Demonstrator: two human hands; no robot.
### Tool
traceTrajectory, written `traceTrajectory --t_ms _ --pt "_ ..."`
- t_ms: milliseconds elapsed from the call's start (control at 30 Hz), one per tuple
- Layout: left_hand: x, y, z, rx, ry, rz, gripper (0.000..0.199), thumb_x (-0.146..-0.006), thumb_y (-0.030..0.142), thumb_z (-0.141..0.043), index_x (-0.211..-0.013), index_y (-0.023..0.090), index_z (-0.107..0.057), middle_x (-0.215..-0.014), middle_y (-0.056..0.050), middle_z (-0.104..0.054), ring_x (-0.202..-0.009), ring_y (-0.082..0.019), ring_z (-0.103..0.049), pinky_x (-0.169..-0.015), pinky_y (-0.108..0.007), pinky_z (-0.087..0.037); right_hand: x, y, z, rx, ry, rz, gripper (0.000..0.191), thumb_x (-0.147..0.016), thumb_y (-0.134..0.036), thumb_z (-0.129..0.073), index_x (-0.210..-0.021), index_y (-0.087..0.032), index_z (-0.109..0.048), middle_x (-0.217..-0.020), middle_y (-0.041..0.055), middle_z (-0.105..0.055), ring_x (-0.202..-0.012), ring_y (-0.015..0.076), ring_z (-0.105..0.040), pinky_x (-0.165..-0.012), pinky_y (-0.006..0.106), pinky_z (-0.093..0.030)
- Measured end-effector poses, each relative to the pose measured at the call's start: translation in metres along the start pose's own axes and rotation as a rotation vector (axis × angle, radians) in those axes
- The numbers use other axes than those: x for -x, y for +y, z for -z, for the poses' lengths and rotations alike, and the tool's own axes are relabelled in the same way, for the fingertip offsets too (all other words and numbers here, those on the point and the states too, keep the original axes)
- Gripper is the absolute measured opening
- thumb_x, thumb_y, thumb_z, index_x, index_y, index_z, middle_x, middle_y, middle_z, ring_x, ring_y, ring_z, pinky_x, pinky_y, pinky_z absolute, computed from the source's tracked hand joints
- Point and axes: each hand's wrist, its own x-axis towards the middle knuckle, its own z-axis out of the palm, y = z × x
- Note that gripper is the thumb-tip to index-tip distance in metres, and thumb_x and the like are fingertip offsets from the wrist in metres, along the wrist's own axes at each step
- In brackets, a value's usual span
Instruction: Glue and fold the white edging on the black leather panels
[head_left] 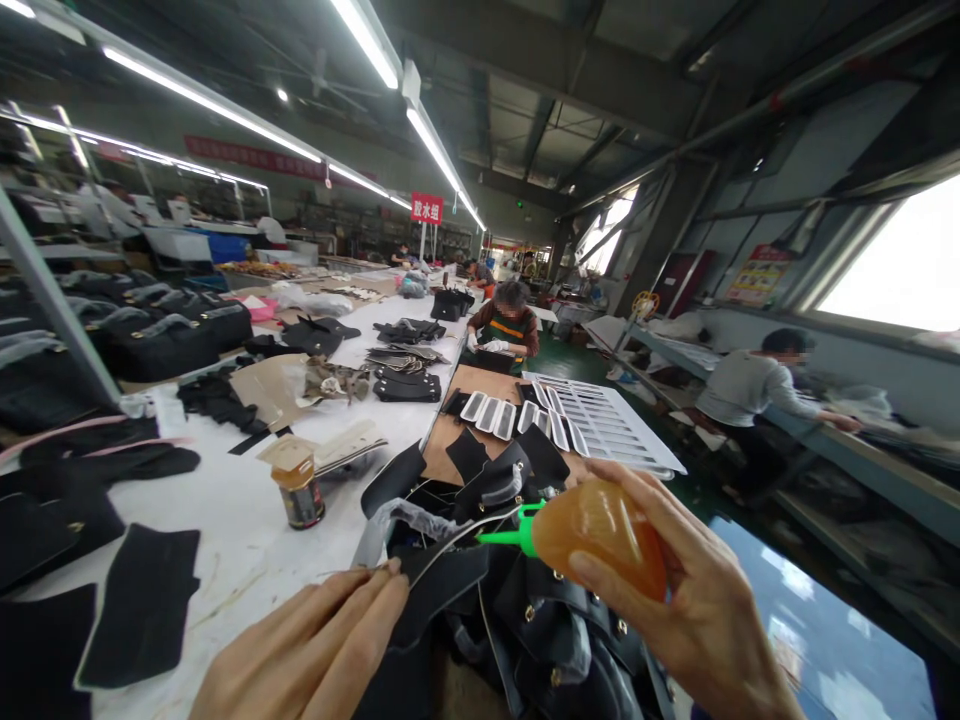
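My right hand is wrapped round a glue bottle full of amber liquid, tipped on its side. Its green nozzle points left, close to the pale edge of a black leather piece. With fingers pressed together, my left hand grips the near end of that leather piece; the thumb is hidden. Beneath and beyond lie heaped black leather bag parts with gold-coloured fittings and plastic-wrapped handles.
A jar of amber glue stands on the white table at left. Black cut pieces lie around it. White frames rest on a brown board ahead. A co-worker in white gloves sits beyond; another person works at right.
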Motion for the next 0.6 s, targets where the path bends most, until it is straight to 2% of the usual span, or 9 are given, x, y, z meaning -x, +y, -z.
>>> traceTrajectory --t_ms 167,300,333,367,400,467,500,567,600 --pt "0.007 -0.003 -0.002 -0.012 -0.009 0.036 0.037 -0.098 0.014 -0.037 -0.128 0.017 -0.06 -0.102 -0.007 -0.076 -0.097 -0.018 -0.071 -0.095 -0.026 -0.053 -0.001 0.002 -0.001 0.013 -0.015 0.004 0.047 -0.084 -0.046 -0.069 -0.126 -0.025 -0.061 -0.124 0.009 -0.067 -0.109 0.0271 -0.068 -0.089 0.042 -0.059" --pt "0.026 -0.017 -0.006 -0.013 -0.028 0.098 0.032 -0.097 0.015 -0.043 -0.124 0.019 -0.059 -0.098 -0.004 -0.076 -0.086 -0.014 -0.073 -0.088 -0.019 -0.054 0.005 0.01 0.002 -0.18 -0.057 -0.174 0.049 -0.08 -0.049 -0.072 -0.123 -0.025 -0.065 -0.114 0.0067 -0.071 -0.092 0.023 -0.072 -0.077 0.031 -0.061" --pt "0.038 -0.022 -0.01 -0.02 -0.049 0.175 0.029 -0.097 0.017 -0.045 -0.122 0.02 -0.06 -0.097 -0.003 -0.076 -0.083 -0.013 -0.073 -0.085 -0.018 -0.055 0.009 0.013 0.002 -0.272 -0.064 -0.258 0.051 -0.08 -0.049 -0.072 -0.124 -0.025 -0.065 -0.11 0.0061 -0.072 -0.088 0.0221 -0.072 -0.073 0.029 -0.061" --pt "0.052 -0.027 -0.014 -0.044 -0.067 0.318 0.025 -0.097 0.021 -0.048 -0.119 0.02 -0.06 -0.097 -0.003 -0.075 -0.081 -0.013 -0.073 -0.083 -0.018 -0.055 0.015 0.018 0.003 -0.367 -0.06 -0.354 0.052 -0.081 -0.05 -0.071 -0.127 -0.025 -0.063 -0.107 0.0057 -0.073 -0.086 0.0217 -0.073 -0.069 0.027 -0.061" --pt "0.069 -0.032 -0.018 -0.066 -0.077 0.487 0.022 -0.097 0.025 -0.049 -0.116 0.02 -0.061 -0.098 -0.004 -0.075 -0.082 -0.015 -0.074 -0.079 -0.019 -0.056 0.023 0.023 0.003 -0.454 -0.04 -0.455 0.054 -0.082 -0.05 -0.07 -0.129 -0.025 -0.061 -0.104 0.0054 -0.074 -0.085 0.0217 -0.073 -0.067 0.025 -0.061" --pt "0.108 -0.041 -0.03 -0.06 -0.051 0.865 0.026 -0.095 0.04 -0.05 -0.109 0.021 -0.06 -0.102 -0.007 -0.074 -0.087 -0.022 -0.073 -0.081 -0.03 -0.058 0.043 0.035 0.001 -0.575 0.046 -0.643 0.057 -0.082 -0.051 -0.069 -0.131 -0.023 -0.06 -0.103 0.0053 -0.074 -0.088 0.0225 -0.072 -0.067 0.024 -0.06" --pt "0.129 -0.043 -0.037 -0.019 -0.116 1.055 0.03 -0.094 0.043 -0.05 -0.114 0.022 -0.058 -0.109 -0.008 -0.072 -0.096 -0.025 -0.072 -0.089 -0.035 -0.057 0.055 0.041 0.0 -0.609 0.099 -0.719 0.059 -0.081 -0.051 -0.07 -0.131 -0.022 -0.06 -0.105 0.0053 -0.074 -0.09 0.0229 -0.072 -0.069 0.023 -0.06" --pt "0.166 -0.046 -0.05 -0.062 -0.15 1.192 0.032 -0.093 0.039 -0.048 -0.117 0.019 -0.055 -0.107 -0.013 -0.072 -0.097 -0.031 -0.071 -0.084 -0.043 -0.058 0.075 0.056 -0.007 -0.66 0.182 -0.835 0.058 -0.079 -0.051 -0.071 -0.129 -0.023 -0.061 -0.105 0.0047 -0.074 -0.09 0.0233 -0.072 -0.068 0.024 -0.06" --pt "0.182 -0.045 -0.058 -0.077 -0.155 1.234 0.031 -0.093 0.037 -0.048 -0.116 0.018 -0.055 -0.106 -0.014 -0.072 -0.097 -0.032 -0.071 -0.082 -0.045 -0.058 0.081 0.065 -0.012 -0.691 0.186 -0.842 0.055 -0.08 -0.05 -0.071 -0.128 -0.023 -0.062 -0.104 0.0046 -0.074 -0.087 0.0238 -0.072 -0.065 0.025 -0.06"
